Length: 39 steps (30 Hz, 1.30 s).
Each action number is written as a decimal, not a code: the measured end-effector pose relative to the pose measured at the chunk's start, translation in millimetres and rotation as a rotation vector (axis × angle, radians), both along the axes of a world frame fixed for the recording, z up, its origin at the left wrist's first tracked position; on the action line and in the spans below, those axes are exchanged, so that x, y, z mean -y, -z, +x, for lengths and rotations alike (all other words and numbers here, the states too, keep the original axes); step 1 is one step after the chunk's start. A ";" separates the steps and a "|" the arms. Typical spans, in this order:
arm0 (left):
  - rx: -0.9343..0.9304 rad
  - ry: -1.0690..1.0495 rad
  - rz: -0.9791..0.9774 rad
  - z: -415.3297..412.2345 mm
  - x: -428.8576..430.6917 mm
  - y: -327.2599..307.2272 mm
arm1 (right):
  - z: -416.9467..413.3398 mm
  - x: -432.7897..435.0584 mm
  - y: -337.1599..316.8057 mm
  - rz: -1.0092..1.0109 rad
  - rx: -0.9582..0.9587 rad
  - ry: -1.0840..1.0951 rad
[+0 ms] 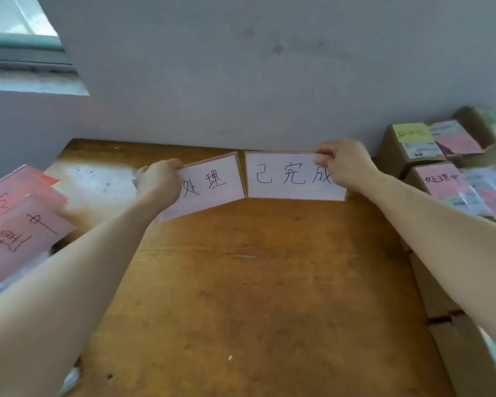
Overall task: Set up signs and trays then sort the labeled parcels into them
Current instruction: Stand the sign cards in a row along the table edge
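Head view: at the left edge of the frame lie pink-labelled parcels (20,224) with handwriting on them. Right of them, the left hand (159,183) curls its fingers round the left end of the tilted sign (209,186), over the wooden table (255,282). At centre its lower corner comes right up to the second sign (287,176), which is held level before the grey wall (241,81). The right hand (344,164) pinches that sign's upper right corner. At far right, cardboard parcels (398,156) with pink and yellow labels sit stacked.

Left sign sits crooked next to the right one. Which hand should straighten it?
Left, probably. The left hand already grips the tilted sign; the right hand is occupied pinching the level sign.
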<state>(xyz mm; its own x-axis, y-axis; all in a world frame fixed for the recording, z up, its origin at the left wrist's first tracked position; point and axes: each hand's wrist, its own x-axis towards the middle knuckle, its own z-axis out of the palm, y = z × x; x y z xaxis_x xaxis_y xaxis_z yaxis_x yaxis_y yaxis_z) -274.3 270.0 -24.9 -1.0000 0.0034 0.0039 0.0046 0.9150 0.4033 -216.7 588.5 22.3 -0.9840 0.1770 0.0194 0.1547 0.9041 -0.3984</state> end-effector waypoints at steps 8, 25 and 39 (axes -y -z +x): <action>0.042 0.129 -0.200 -69.7 -105.3 24.6 | -51.4 -110.6 42.4 0.043 0.060 0.106; 0.019 0.245 -0.279 -154.0 -180.7 99.8 | -110.1 -177.5 110.6 0.016 0.178 0.138; 0.008 0.313 -0.316 -164.5 -184.8 97.2 | -119.7 -164.9 118.7 -0.085 0.152 0.098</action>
<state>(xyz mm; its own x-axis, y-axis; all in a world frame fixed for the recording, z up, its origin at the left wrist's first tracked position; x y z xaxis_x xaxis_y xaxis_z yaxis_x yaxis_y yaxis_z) -438.8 454.8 -122.1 -0.9505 0.3061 -0.0535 0.2995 0.9483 0.1050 -336.4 753.4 -96.4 -0.9523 0.2670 -0.1474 0.3049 0.8458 -0.4379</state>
